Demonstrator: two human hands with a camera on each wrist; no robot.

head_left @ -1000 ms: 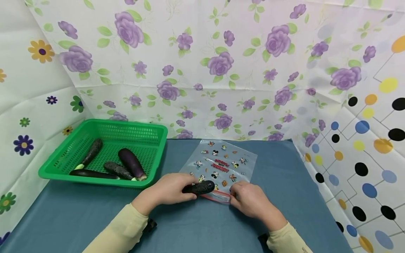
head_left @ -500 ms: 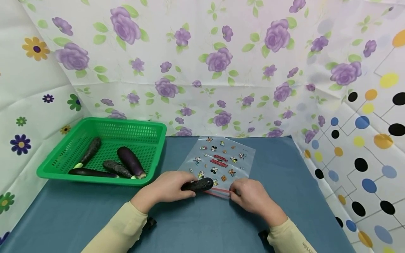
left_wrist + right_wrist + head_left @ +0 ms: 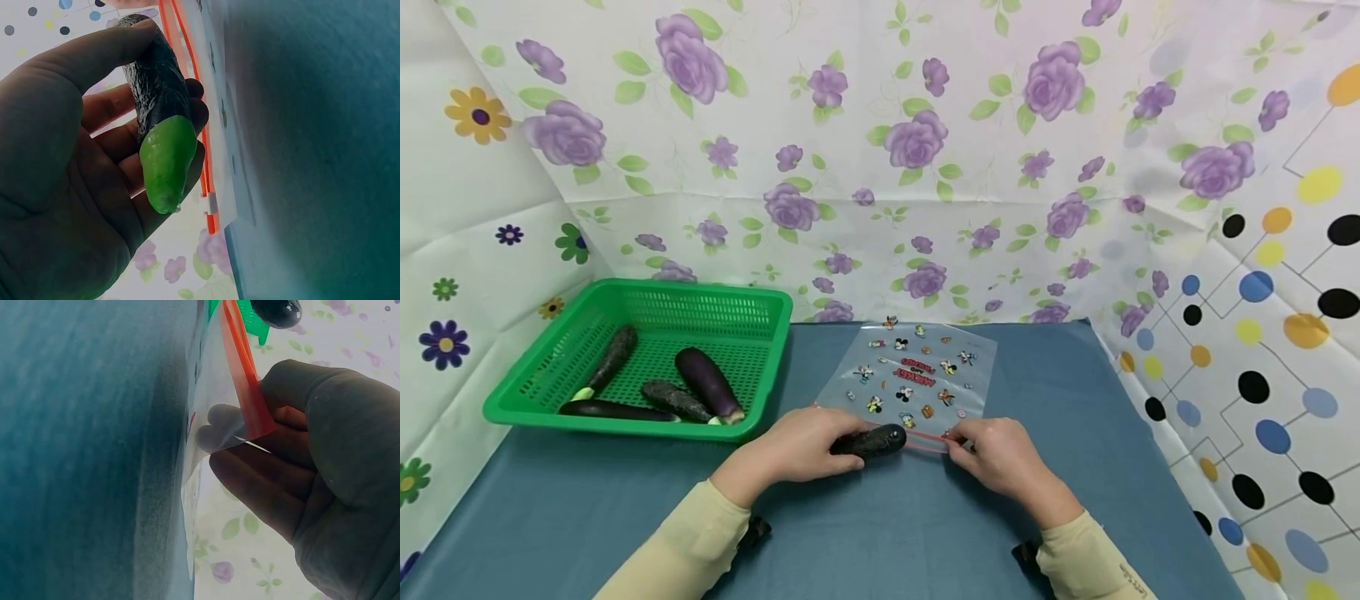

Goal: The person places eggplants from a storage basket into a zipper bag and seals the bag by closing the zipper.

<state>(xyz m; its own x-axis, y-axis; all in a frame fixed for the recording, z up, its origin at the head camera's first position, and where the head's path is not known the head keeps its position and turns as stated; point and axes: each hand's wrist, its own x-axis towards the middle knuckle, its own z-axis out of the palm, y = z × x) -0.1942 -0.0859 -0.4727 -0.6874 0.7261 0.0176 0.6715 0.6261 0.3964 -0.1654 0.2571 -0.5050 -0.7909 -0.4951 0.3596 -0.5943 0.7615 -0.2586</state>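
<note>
My left hand [image 3: 805,442] grips a dark, wrinkled eggplant [image 3: 878,441] between thumb and fingers. In the left wrist view the eggplant's green stem end [image 3: 167,165] points toward the palm side, with the fingers curled behind it. A clear zip bag [image 3: 917,375] with cartoon prints lies flat beyond both hands, its red-edged mouth toward me. The eggplant's rounded end overlaps that mouth in the head view. At the mouth's right corner, my right hand [image 3: 1000,450] pinches the red zip strip [image 3: 245,375]; fingertips show through the clear film.
To the left stands a green plastic basket [image 3: 767,367] with several eggplants [image 3: 707,383] in it. Blue cloth [image 3: 880,533] covers the table. Patterned sheets [image 3: 820,167] hang along the back and both sides.
The bag's red-edged mouth has shifted slightly away from me and looks narrower. Both hands keep their holds and have hardly moved. The whole head view has drifted a little.
</note>
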